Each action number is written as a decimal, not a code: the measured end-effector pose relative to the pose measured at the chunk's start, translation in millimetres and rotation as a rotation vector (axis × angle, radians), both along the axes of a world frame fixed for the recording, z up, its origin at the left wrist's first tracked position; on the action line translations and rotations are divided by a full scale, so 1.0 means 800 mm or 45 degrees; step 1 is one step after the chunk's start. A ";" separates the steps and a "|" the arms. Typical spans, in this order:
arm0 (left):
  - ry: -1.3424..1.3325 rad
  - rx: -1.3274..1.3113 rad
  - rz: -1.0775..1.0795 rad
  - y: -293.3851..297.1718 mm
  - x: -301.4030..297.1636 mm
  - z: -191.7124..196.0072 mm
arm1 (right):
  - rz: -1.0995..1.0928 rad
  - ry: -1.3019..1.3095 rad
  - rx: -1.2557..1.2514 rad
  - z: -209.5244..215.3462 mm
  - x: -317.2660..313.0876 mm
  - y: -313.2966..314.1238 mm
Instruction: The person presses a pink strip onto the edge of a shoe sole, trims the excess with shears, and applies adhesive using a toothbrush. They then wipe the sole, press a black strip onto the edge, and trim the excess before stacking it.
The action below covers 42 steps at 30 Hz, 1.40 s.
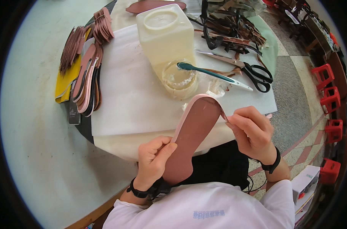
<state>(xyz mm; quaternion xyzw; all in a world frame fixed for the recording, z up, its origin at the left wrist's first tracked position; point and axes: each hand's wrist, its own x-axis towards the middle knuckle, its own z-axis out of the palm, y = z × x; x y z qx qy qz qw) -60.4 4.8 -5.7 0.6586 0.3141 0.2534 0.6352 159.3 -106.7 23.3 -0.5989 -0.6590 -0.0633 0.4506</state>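
A reddish-brown shoe insole point(192, 137) with a pale pink edge is held up over the table's near side, its wide end pointing away from me. My left hand point(153, 160) grips it along its left side, thumb on the face and fingers beneath. At the upper right rim, the fingertips of my right hand point(253, 131) pinch a thin edge of the covering. Just beyond the insole stands a cut-open, yellowish plastic jug point(164, 42) with whitish paste about its round mouth point(177, 89). A green and white toothbrush point(215, 75) rests across that mouth.
Black-handled scissors point(253, 72) lie right of the jug, near a heap of dark leather scraps point(234, 30). Stacked insoles point(89, 82) and bundled brown pieces point(72, 47) sit at the left on a yellow sheet point(64, 82). Red stools point(330, 99) stand on the floor at right.
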 end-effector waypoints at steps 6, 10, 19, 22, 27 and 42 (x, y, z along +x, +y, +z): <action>-0.063 -0.151 0.050 -0.011 0.007 0.000 | -0.087 0.017 0.073 -0.014 -0.014 -0.005; -0.099 -0.219 0.089 -0.014 0.007 -0.001 | -0.103 0.043 0.111 -0.020 -0.026 -0.002; -0.185 -0.282 0.172 -0.022 0.016 0.002 | -0.198 0.092 0.150 -0.036 -0.058 0.005; -0.224 -0.317 0.198 -0.025 0.018 0.004 | -0.213 0.097 0.148 -0.043 -0.066 0.007; -0.327 -0.398 0.223 -0.025 0.024 0.004 | -0.197 0.115 0.063 -0.047 -0.075 0.004; -0.362 -0.361 0.278 -0.021 0.032 -0.001 | -0.084 0.095 -0.017 -0.046 -0.079 -0.001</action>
